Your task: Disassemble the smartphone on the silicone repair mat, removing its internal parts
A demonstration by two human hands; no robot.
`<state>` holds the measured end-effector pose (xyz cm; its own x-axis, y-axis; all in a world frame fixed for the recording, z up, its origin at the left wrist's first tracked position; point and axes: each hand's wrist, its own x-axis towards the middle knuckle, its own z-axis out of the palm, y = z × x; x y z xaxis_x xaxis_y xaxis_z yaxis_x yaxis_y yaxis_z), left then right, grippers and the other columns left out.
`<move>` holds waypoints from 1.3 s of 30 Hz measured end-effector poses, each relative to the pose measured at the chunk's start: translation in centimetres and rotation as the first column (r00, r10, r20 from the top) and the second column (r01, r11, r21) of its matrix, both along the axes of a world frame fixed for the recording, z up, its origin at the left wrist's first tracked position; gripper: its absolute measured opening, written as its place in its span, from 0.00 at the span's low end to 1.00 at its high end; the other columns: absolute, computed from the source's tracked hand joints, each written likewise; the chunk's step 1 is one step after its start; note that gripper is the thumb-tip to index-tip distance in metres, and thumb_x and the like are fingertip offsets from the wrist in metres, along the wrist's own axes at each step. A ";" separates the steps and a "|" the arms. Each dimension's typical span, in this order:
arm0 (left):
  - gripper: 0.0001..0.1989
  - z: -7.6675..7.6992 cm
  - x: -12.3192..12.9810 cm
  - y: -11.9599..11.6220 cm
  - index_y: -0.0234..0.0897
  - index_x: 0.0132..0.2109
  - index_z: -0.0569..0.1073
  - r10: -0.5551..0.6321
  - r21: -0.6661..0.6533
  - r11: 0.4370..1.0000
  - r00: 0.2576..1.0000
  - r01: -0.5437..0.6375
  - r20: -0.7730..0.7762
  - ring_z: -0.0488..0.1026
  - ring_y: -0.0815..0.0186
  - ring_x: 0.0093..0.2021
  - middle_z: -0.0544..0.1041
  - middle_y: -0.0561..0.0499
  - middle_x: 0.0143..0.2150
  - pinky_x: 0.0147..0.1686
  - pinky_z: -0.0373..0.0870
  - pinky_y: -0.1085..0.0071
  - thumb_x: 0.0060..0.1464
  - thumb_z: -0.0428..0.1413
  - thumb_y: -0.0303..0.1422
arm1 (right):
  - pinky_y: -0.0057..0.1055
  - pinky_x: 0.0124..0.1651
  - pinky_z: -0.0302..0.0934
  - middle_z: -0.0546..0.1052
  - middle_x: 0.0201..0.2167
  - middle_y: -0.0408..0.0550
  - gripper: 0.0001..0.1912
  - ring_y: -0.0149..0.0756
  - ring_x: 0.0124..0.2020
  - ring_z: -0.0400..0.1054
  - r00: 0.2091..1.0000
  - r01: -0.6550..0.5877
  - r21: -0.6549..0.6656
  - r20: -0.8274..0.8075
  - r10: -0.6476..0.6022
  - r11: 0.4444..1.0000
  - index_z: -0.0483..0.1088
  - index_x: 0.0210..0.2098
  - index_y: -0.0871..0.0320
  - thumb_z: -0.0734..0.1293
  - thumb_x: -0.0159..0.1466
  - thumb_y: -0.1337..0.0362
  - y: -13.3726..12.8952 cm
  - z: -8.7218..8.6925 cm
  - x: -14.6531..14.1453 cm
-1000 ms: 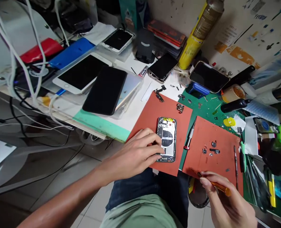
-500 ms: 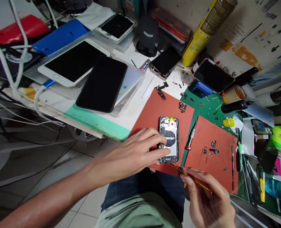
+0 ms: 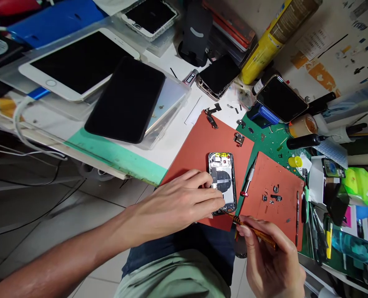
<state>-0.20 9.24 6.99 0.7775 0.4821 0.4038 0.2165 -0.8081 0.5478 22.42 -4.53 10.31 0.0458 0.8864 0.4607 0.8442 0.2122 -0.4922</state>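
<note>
An opened phone (image 3: 223, 176) lies on a reddish-brown mat (image 3: 187, 153), its battery and inner parts showing. My left hand (image 3: 190, 198) holds it from the left, fingers curled over its lower half; the thumb is hidden. In my right hand (image 3: 267, 248) is a slim amber screwdriver (image 3: 260, 236) with black rings, pinched between thumb and fingers. Its thin tip reaches the phone's bottom edge, where exact contact is too small to make out. Just right of the phone lies a silver pen-like tool (image 3: 249, 178) with a red ring.
Small phone parts (image 3: 276, 198) and a thin metal tool (image 3: 297, 217) lie on a second mat (image 3: 283, 174). A small metal part (image 3: 238, 139) sits above the phone. A black screen (image 3: 126, 103) and a white tablet (image 3: 81, 66) are stacked at left. Tools crowd the right edge.
My left fingers have drawn closer together and cover more of the phone's lower half. The screwdriver tip has shifted slightly up against the phone's bottom edge. The camera view has moved a little.
</note>
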 end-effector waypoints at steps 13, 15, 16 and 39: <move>0.07 -0.3 0.0 -0.1 0.39 0.49 0.77 -0.016 0.003 1.000 0.999 0.016 -0.041 0.68 0.59 0.46 0.83 0.51 0.46 0.47 0.61 0.62 0.73 0.55 0.25 | 0.29 0.43 0.80 0.87 0.39 0.42 0.09 0.34 0.34 0.84 0.939 -0.063 -0.113 0.329 0.097 0.992 0.75 0.53 0.53 0.70 0.75 0.69 1.4 2.8 -0.3; 0.08 -0.3 0.0 -0.1 0.39 0.48 0.76 -0.019 0.013 1.000 0.999 0.020 -0.040 0.67 0.60 0.46 0.82 0.51 0.44 0.48 0.61 0.62 0.73 0.54 0.24 | 0.30 0.45 0.79 0.88 0.39 0.41 0.09 0.34 0.35 0.84 0.899 -0.092 -0.120 0.416 0.134 0.989 0.75 0.53 0.53 0.71 0.74 0.68 2.0 3.6 -0.2; 0.08 -0.3 0.0 0.0 0.39 0.48 0.76 -0.022 0.018 1.000 0.999 0.023 -0.039 0.67 0.60 0.46 0.82 0.51 0.44 0.48 0.61 0.62 0.73 0.53 0.24 | 0.30 0.44 0.78 0.87 0.39 0.41 0.09 0.33 0.34 0.84 0.883 -0.113 -0.130 0.442 0.160 0.985 0.75 0.53 0.53 0.71 0.74 0.68 2.3 3.9 -0.2; 0.09 0.0 -0.1 0.1 0.39 0.50 0.77 -0.022 0.039 0.999 0.998 0.024 -0.052 0.68 0.60 0.44 0.82 0.51 0.42 0.48 0.63 0.62 0.73 0.54 0.23 | 0.34 0.38 0.68 0.76 0.32 0.43 0.09 0.34 0.31 0.72 0.794 -0.371 -0.341 0.366 0.486 0.864 0.71 0.47 0.57 0.66 0.73 0.76 4.6 5.2 1.2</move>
<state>-0.32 9.34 7.01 0.8088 0.4479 0.3811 0.2246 -0.8341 0.5038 23.65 0.12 15.55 -0.5146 0.8498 0.1139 0.8284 0.5270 -0.1899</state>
